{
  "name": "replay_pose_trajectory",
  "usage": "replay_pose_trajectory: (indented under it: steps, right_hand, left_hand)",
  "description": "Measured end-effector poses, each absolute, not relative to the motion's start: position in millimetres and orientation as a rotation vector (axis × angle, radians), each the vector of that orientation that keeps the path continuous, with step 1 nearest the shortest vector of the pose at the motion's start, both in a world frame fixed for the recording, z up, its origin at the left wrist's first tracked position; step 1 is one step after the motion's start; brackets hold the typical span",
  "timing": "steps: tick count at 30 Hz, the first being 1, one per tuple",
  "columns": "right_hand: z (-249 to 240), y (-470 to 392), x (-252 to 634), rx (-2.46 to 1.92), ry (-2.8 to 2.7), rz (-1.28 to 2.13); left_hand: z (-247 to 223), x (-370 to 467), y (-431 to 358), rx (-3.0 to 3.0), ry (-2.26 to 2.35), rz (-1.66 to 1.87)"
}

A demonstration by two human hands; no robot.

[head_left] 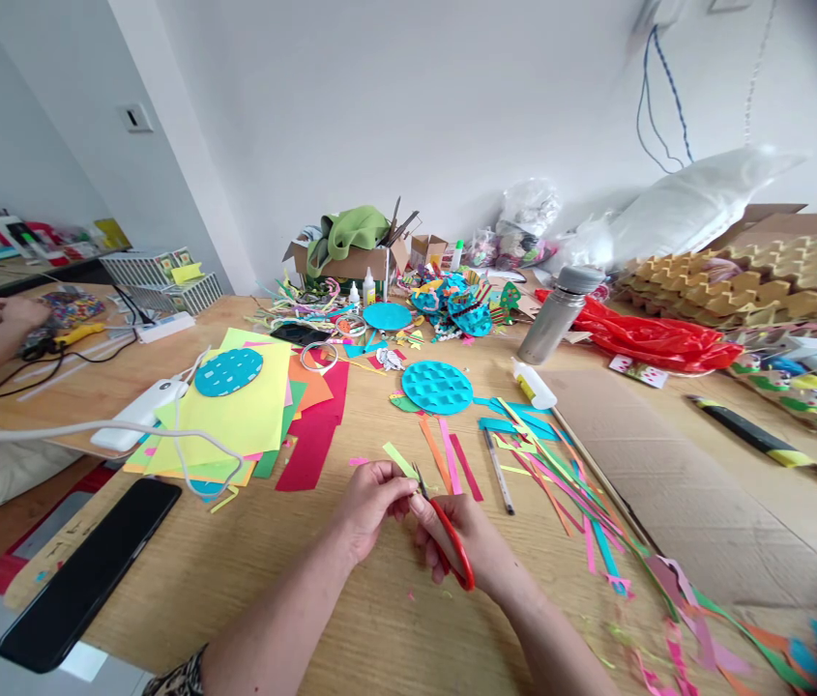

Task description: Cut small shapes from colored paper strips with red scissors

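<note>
My left hand (373, 505) is closed, its thumb and fingers pinching a yellow-green paper strip (398, 458). Red-handled scissors (459, 553) are in my right hand (479, 543), with the blades pointing up beside my left fingertips. Whether the blades touch the strip I cannot make out. Just beyond my hands lie an orange strip (437, 454), a pink strip (448, 456) and a dark red strip (466, 467). A pen (499, 472) rests to their right. Farther back is a round blue piece (437, 388) with raised bumps.
Coloured sheets (241, 411) and a black phone (93, 570) lie at left. A glue bottle (535, 385), a steel flask (557, 317), a cardboard sheet (676, 483) and a cutter knife (748, 430) are at right. Another person's hands (6, 324) show at far left.
</note>
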State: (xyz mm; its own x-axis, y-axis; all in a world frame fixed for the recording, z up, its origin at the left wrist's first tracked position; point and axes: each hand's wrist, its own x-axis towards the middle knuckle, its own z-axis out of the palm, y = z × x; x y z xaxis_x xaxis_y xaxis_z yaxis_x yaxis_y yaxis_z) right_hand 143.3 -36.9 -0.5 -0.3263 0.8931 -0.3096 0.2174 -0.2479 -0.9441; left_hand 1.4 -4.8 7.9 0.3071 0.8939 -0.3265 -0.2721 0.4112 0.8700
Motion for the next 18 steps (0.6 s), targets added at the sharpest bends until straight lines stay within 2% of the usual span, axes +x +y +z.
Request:
replay_pose_trajectory:
  steps: [18]
  right_hand:
    - [3.5,-37.9,142.9,-1.397,-1.460,1.618]
  left_hand:
    - [5.0,0.7,-3.6,0.823,0.972,0.930]
